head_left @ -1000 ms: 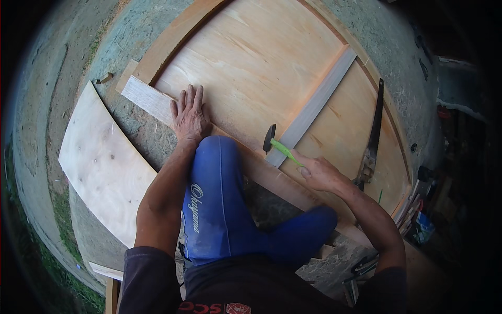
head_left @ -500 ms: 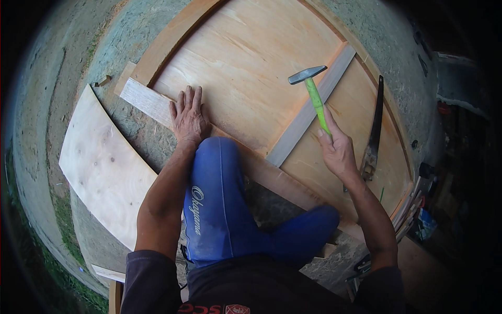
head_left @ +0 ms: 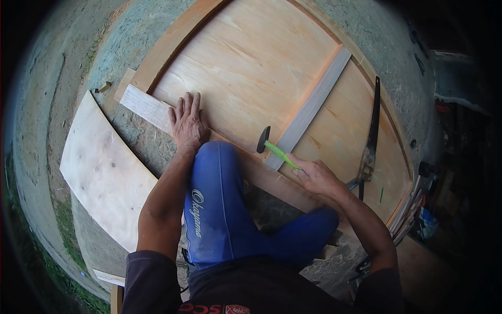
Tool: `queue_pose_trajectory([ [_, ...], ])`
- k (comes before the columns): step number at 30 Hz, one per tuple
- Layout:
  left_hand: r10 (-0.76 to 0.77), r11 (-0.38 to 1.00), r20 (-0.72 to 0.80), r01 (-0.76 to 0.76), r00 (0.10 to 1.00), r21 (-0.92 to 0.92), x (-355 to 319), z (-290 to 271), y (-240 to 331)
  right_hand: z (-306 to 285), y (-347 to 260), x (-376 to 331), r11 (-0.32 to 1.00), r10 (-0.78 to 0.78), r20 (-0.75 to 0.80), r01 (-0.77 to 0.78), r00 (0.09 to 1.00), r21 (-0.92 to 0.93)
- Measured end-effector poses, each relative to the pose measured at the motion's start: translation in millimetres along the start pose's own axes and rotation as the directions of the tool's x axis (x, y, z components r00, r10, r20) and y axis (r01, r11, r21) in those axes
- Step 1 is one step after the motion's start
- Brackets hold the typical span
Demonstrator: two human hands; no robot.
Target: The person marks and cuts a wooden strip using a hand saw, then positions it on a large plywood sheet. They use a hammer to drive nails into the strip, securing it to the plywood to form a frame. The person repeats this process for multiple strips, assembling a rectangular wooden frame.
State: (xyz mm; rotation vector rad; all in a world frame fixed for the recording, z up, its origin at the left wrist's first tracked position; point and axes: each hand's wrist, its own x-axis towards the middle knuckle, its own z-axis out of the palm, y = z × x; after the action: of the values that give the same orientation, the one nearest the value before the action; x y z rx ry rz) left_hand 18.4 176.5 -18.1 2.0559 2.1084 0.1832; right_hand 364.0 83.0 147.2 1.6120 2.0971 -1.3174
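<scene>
Hammer (head_left: 276,151) lowered in right hand (head_left: 318,177), near frame rail (head_left: 282,185); left hand (head_left: 189,125) unmoved.

The bare right hand (head_left: 315,177) is covering the grip end of the green-handled, dark-headed hammer (head_left: 278,152). The blue-trousered left knee (head_left: 219,154) is hiding part of the pale wooden near rail (head_left: 277,183). The far picture edge is cutting off the framed tan plywood panel (head_left: 251,68). A thin green strip (head_left: 381,195) at right is showing too small to identify.

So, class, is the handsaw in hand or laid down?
Laid down: the handsaw lies on the wooden panel; the right hand grips the hammer, the left hand is palm-down.
</scene>
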Motion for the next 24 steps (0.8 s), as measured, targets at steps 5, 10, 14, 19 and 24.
queue_pose_trajectory([
  [5, -0.013, 1.000, 0.021, 0.013, 1.000, 0.000, -1, -3, -5, 8, -17, 1, 0.968, 0.131, -0.345, -0.044, 0.930, 0.247],
  [10, -0.028, 1.000, 0.030, 0.028, 0.999, -0.001, 0, -8, -1, -14, -23, -2, 0.968, 0.180, -0.172, -0.144, 0.968, 0.204],
  [14, -0.020, 0.999, 0.050, 0.022, 0.999, -0.039, -1, -9, 5, 31, -7, -16, 0.988, 0.135, -0.218, -0.114, 0.966, 0.109],
  [19, -0.034, 0.999, 0.038, 0.035, 0.999, -0.028, -4, -13, -3, -6, -35, -5, 0.935, 0.260, -0.144, -0.212, 0.955, 0.284],
  [24, -0.011, 0.998, 0.060, 0.014, 0.998, -0.053, -7, -12, -2, 81, 6, -19, 0.968, -0.065, -0.335, 0.140, 0.940, 0.206],
])
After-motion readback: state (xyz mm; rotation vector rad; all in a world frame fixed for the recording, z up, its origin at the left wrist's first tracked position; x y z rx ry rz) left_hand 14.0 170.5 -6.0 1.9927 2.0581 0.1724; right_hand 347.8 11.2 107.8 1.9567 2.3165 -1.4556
